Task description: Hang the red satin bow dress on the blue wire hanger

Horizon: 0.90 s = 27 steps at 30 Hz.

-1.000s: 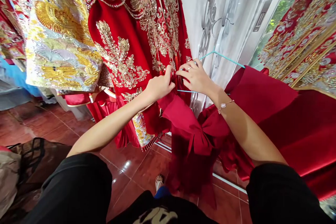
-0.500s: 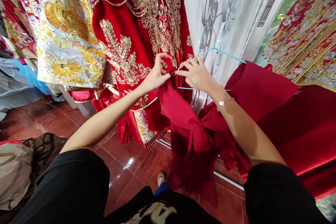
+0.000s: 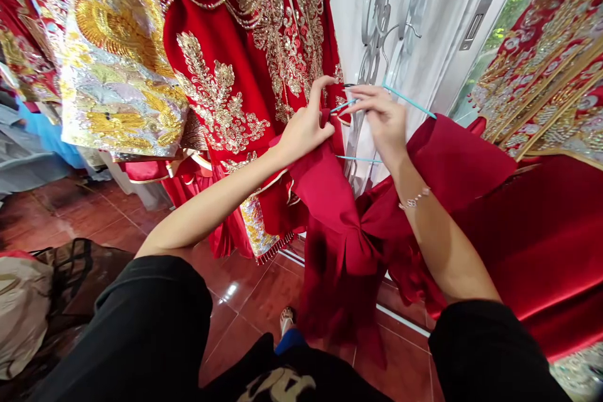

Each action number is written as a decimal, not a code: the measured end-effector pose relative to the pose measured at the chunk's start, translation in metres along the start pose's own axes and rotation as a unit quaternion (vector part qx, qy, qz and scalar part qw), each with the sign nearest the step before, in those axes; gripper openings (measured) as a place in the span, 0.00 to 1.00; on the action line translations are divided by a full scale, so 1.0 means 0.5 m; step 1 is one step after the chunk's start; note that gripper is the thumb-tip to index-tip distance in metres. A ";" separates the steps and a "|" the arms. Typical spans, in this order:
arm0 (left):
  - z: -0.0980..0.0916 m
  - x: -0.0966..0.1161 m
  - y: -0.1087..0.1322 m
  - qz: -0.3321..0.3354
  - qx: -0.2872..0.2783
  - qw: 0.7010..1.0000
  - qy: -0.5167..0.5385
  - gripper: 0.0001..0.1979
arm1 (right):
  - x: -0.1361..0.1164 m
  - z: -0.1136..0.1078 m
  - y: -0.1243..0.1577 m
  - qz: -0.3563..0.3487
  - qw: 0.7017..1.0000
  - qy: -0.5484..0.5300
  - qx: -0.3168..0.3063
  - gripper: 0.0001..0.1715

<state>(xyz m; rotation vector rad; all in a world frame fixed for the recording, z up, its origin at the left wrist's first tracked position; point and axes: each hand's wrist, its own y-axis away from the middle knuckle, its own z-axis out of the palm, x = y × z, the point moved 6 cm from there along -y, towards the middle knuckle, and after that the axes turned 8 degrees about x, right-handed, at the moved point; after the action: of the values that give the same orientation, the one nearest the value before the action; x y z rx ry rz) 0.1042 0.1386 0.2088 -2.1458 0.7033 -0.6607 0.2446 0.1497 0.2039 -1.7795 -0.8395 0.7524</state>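
A deep red dress (image 3: 330, 191) with a large gathered bow hangs on a thin turquoise hanger (image 3: 409, 100). My left hand (image 3: 308, 129) is at the dress's upper left corner, its index finger arched up and its thumb against the fabric. Its other fingers are curled and partly hidden. Across the hanger's left arm reaches my right hand (image 3: 384, 116), fingers bent together towards the left. Between the fingertips of both hands shows a small dark band (image 3: 348, 85); its exact form is unclear. Behind the hands hangs a red jacket (image 3: 219, 100) with gold embroidery.
A pale garment with gold embroidery (image 3: 125, 75) hangs at the left. To the right are a beaded red and gold garment (image 3: 560, 63) and red satin cloth (image 3: 532, 251). A grey scrolled metal stand (image 3: 372, 31) stands behind the hanger. Bags (image 3: 23, 308) lie at lower left.
Both hands have moved up and to the right along the hanger. The small dark band has risen with them, away from the dress's corner. The dress hangs nearly as before.
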 end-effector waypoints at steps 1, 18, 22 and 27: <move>0.004 -0.002 0.005 0.002 -0.019 1.000 -0.001 0.35 | 0.001 -0.031 0.005 0.025 0.999 -0.002 0.048 0.28; 0.053 0.006 -0.005 -0.090 -0.130 0.967 -0.202 0.46 | 0.072 -0.203 0.099 0.243 0.892 0.358 -0.130 0.46; 0.025 -0.037 0.007 -0.102 -0.137 0.967 -0.191 0.46 | 0.087 -0.232 0.107 0.301 0.862 0.361 -0.192 0.48; 0.013 -0.061 0.014 -0.132 -0.135 0.957 -0.222 0.42 | 0.080 -0.231 0.096 0.328 0.820 0.409 -0.229 0.42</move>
<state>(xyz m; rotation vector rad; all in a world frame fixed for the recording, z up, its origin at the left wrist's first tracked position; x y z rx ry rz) 0.0851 0.1582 0.1926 -2.5494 0.2756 -0.1983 0.3690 0.1103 0.1910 -2.5657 0.2368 0.0990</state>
